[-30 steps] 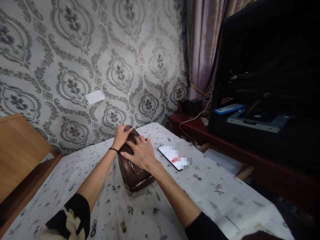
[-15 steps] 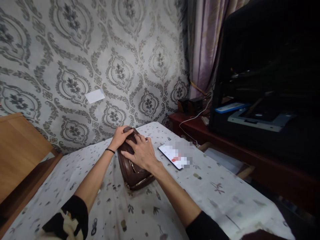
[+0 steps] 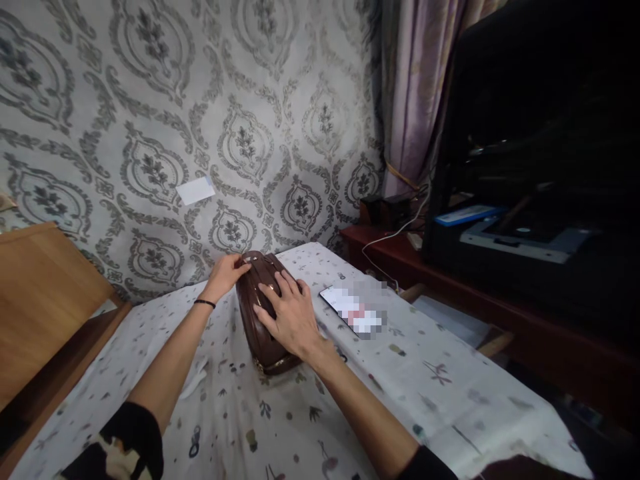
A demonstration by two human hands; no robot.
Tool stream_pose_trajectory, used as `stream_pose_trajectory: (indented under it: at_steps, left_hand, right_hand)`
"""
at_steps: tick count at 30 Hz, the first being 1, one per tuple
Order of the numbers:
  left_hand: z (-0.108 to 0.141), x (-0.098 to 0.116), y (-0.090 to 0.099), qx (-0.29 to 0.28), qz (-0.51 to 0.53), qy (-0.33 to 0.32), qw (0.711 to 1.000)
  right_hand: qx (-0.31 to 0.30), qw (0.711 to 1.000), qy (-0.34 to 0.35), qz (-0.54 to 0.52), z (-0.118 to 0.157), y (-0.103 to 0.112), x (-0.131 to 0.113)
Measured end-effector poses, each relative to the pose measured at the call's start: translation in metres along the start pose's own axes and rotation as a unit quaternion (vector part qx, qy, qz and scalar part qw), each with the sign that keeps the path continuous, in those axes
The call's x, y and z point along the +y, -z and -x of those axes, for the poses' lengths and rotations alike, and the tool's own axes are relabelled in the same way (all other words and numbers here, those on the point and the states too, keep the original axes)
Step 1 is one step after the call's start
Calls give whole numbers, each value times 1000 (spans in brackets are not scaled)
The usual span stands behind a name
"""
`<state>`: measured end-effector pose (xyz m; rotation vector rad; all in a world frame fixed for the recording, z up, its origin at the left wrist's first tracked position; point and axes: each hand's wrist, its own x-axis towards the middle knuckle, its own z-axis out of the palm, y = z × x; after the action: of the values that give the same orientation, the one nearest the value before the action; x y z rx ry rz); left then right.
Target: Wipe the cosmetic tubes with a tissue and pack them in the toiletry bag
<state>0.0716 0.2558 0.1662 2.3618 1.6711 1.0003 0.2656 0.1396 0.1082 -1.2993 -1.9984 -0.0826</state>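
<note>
A brown leather bag (image 3: 257,333) with gold zips lies on the patterned tablecloth, its length running away from me. My left hand (image 3: 225,275) is at its far left corner, thumb and fingers closed on the edge there; whether a zip pull is between them is too small to tell. Across the bag's top lies my right hand (image 3: 293,313), palm down with the fingers spread, pressing on the leather. To the right of the bag a phone (image 3: 345,310) rests on the cloth with its screen lit and partly blurred.
Beyond the tablecloth (image 3: 440,413) stands a patterned wall with a white card (image 3: 196,191) on it. A wooden panel (image 3: 50,300) borders the left side. On the right are a dark red desk (image 3: 370,247), a large black screen (image 3: 540,147), a white cable and an open drawer (image 3: 450,320).
My left hand has shifted left to the bag's far left edge. The bag has tilted slightly, and my right hand stays spread on it. The view has turned a little left.
</note>
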Motion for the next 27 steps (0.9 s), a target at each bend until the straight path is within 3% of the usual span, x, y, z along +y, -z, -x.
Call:
stream_pose_trajectory:
  at_steps: [9,27]
  left_hand:
    - [6,10,-3,40,-96,-18,994]
    - [22,33,8,-11,-129,-36,991]
  right_hand:
    - [33,999,17,1,2,-6,2]
    - [20,1000,17,-1,1,-2,2]
